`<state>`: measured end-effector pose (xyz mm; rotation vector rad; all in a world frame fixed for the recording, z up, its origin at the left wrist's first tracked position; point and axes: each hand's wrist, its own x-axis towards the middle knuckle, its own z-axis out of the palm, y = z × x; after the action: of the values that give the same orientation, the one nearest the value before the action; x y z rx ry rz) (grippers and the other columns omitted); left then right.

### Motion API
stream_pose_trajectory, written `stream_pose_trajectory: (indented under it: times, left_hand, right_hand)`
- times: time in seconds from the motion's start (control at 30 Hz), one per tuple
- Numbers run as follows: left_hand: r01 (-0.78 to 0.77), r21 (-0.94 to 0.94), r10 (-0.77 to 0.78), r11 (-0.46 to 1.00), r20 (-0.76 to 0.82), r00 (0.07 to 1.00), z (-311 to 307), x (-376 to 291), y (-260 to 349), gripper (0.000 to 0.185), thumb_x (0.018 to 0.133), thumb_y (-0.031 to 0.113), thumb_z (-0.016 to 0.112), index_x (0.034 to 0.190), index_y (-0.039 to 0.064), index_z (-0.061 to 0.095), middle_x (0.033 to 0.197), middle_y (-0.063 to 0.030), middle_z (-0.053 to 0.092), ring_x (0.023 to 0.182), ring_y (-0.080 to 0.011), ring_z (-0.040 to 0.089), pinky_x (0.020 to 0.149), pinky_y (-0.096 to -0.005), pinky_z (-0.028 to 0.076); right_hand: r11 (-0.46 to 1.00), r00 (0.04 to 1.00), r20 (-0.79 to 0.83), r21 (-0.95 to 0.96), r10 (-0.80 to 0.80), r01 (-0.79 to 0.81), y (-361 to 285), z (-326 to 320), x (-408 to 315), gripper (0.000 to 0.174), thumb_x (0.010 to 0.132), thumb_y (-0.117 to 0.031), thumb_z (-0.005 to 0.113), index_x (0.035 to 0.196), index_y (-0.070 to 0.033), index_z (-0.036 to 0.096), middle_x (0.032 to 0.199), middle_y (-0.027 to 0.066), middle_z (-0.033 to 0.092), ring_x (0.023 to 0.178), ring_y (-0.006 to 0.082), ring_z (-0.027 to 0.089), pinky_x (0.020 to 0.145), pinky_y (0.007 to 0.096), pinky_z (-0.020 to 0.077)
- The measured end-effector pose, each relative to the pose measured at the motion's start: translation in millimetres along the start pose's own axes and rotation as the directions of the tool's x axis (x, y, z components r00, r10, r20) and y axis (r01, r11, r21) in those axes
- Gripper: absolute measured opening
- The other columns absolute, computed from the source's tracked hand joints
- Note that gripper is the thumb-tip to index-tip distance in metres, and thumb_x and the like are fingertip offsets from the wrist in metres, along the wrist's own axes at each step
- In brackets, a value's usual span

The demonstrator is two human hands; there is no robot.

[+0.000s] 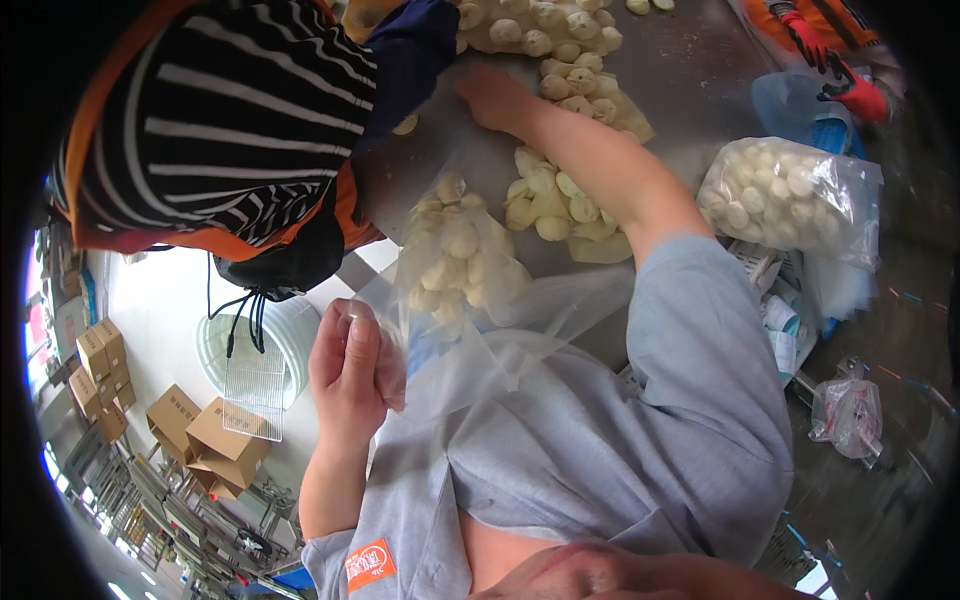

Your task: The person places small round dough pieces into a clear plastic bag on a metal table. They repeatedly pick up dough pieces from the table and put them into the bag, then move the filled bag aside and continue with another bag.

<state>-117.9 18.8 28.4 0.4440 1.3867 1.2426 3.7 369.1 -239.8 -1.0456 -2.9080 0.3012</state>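
My left hand (349, 367) grips the gathered edge of a clear plastic bag (559, 304). The bag hangs before my chest, with several pale, rounded food pieces (457, 255) in it. My right hand (491, 97) is stretched across the grey metal table (450, 142), close to a co-worker's dark blue sleeve (412, 60). Its fingers are blurred, and whether they hold anything cannot be made out. Under and beside my right forearm lie piles of similar pale pieces (551, 195) on yellowish sheets. A larger pile (536, 30) covers the table's far side.
At my left stands a co-worker in a striped cap (247, 127). A filled clear bag (772, 191) rests at the right above a crate of papers (780, 315). Red-gloved hands (855, 86) work at the far right. A white tub (296, 337) and cardboard boxes (217, 431) stand lower left.
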Motion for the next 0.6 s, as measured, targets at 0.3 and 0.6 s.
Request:
stream_pose_trajectory:
  times: [0.3, 0.6]
  left_hand:
    - [0.037, 0.008, -0.037, 0.999, 0.156, 0.987, 0, 23, 6, 0.022, 0.107, 0.025, 0.044, 0.096, 0.006, 0.044, 0.056, -0.0016, 0.047, 0.038, -0.0101, 0.043, 0.036, -0.0228, 0.036]
    - [0.080, 0.105, -0.102, 0.991, 0.223, 0.969, 10, 24, 7, 0.023, 0.108, 0.027, 0.043, 0.098, 0.006, 0.045, 0.057, -0.0009, 0.047, 0.040, -0.0086, 0.041, 0.037, -0.0229, 0.038]
  right_hand:
    - [-0.184, 0.764, 0.268, 0.875, -0.586, -0.448, -98, -255, -161, 0.036, 0.079, -0.013, 0.064, 0.114, -0.005, 0.058, 0.101, 0.0123, 0.065, 0.087, 0.0203, 0.066, 0.069, 0.0319, 0.0577]
    - [0.722, 0.944, 0.317, 0.674, -0.094, -0.154, -176, -217, -205, 0.053, 0.095, -0.035, 0.060, 0.133, 0.003, 0.052, 0.112, 0.0168, 0.067, 0.103, 0.0263, 0.066, 0.090, 0.0344, 0.0509]
